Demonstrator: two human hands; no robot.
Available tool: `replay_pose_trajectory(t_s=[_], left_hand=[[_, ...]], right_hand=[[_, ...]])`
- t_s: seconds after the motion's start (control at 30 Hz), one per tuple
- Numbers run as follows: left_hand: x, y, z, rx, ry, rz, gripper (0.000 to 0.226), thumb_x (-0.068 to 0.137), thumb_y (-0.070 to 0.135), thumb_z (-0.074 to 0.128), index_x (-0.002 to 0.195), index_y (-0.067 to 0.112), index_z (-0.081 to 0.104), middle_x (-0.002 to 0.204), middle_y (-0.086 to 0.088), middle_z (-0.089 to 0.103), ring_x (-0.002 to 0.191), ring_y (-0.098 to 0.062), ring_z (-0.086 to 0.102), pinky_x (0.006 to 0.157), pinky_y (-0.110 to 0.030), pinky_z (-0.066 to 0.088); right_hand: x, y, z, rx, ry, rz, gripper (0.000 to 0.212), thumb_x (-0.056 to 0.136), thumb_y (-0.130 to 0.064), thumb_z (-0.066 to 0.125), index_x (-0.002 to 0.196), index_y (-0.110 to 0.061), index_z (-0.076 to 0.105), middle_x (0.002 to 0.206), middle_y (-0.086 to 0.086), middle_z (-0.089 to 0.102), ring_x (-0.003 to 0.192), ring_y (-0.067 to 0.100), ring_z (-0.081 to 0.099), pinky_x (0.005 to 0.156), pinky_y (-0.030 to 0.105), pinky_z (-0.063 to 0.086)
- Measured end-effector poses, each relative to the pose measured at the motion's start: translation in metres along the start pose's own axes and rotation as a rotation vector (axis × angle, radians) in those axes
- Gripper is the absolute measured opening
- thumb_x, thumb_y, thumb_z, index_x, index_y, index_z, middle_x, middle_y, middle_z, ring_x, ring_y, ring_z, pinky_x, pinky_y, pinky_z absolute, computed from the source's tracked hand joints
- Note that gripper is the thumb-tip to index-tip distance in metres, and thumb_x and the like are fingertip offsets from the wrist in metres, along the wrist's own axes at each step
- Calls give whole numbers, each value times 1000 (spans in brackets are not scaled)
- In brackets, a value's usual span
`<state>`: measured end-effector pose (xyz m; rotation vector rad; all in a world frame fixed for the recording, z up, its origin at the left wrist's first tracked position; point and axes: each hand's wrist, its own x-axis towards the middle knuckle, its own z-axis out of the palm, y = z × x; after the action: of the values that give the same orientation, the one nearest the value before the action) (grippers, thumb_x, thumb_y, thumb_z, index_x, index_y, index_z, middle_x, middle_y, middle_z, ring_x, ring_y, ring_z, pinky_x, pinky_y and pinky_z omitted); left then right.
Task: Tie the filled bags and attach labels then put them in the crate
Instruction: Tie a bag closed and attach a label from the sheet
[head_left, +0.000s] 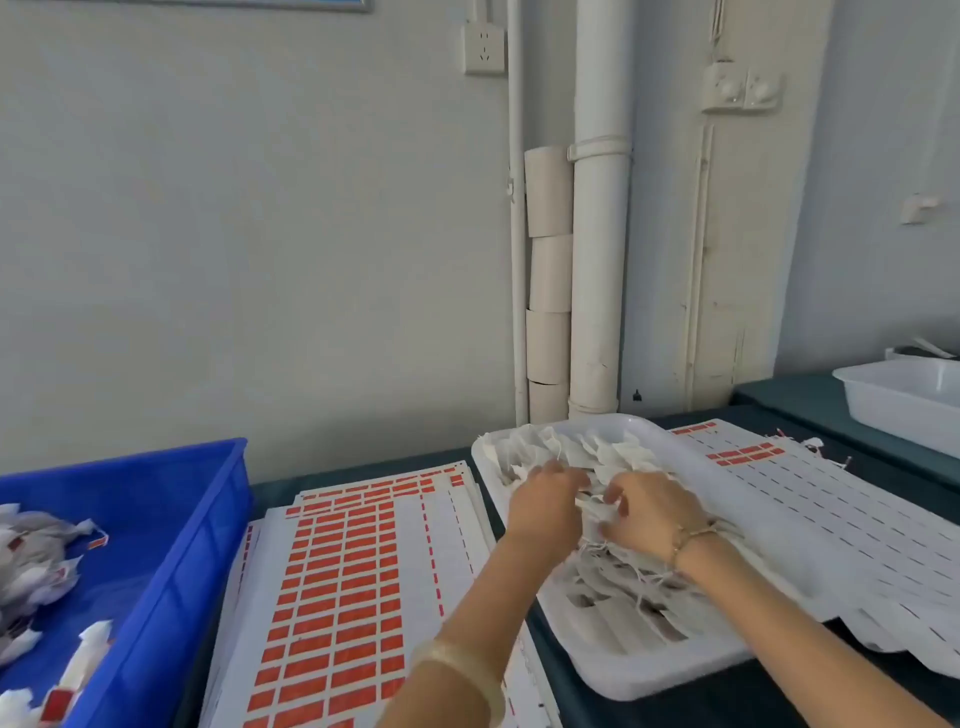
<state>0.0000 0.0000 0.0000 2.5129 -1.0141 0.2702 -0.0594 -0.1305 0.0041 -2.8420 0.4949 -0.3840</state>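
Evidently the job is sitting midway. Several tied, red-labelled finished bags are already lying in the blue crate at the left, while a thick pile is still waiting in the white tray on the worktop. The label sheet between crate and tray is still carrying many red labels.

Over the tray, the left hand and right hand are pinching one small bag between them, fingers curled onto it. It is lying just above the pile with its long axis seemingly running left to right from hand to hand. Blur is hiding which end is the neck. I judge tying is under way, with labelling and crating left.
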Motion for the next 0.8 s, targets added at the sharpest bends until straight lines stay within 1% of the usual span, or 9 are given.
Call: replay_pose_trajectory(t_s=[0.1,0.2,0.3,0.37,0.47,0.57,0.63,0.7,0.8], left_hand=[[11,2,6,187,-74,-2,42,90,12,61,130,24,55,131,-9,46,124,-27,41,102,-37,36],[15,4,14,253,-91,23,34,91,23,62,125,29,59,132,-8,46,124,-28,39,107,-39,30],[17,5,18,240,-39,48,27,93,29,59,120,29,63,129,-8,50,121,-29,42,106,-39,30],[19,4,17,194,38,57,23,95,27,57,115,25,68,123,-6,54,116,-27,46,103,-37,31],[14,0,2,81,164,84,22,97,30,53,109,21,70,118,-2,59,111,-23,50,98,-33,32],[3,-6,-26,-63,291,105,23,96,33,51,105,21,68,115,4,62,108,-16,51,95,-28,32],[-11,-15,-53,-123,376,119,20,94,35,53,99,23,68,108,8,65,105,-11,52,94,-25,31],[-31,-28,-82,-202,404,125,15,92,36,56,92,25,67,97,14,66,97,-5,55,90,-22,35],[-76,-56,-119,-495,343,73,8,90,33,61,84,32,65,84,17,66,83,-1,61,70,-13,45]], right_hand=[[5,-7,13,-144,4,32,23,80,-42,67,99,-30,60,99,-9,63,82,10,55,66,21,41],[8,-8,21,-128,84,75,11,88,-38,61,92,-28,63,87,-9,63,76,8,55,62,19,40],[10,0,26,-63,171,91,18,92,-39,56,76,-31,60,68,-13,56,65,4,53,51,16,32],[6,3,24,40,201,88,23,91,-40,58,69,-32,59,64,-14,56,60,0,51,48,13,29],[3,1,10,308,209,-4,17,89,-31,65,73,-27,69,67,-13,64,64,1,58,53,9,36],[-6,-21,-14,577,355,-103,3,82,-18,74,82,-20,76,65,-15,65,60,-1,61,55,6,42],[-16,-45,-30,758,417,-146,7,77,-16,77,83,-18,76,64,-14,68,57,-2,63,54,6,47],[-29,-73,-44,902,387,-220,5,77,-17,77,81,-19,75,60,-9,70,52,3,64,55,13,52],[-53,-117,-52,974,263,-357,4,81,-15,73,81,-19,74,59,-4,69,51,10,65,55,17,53]])
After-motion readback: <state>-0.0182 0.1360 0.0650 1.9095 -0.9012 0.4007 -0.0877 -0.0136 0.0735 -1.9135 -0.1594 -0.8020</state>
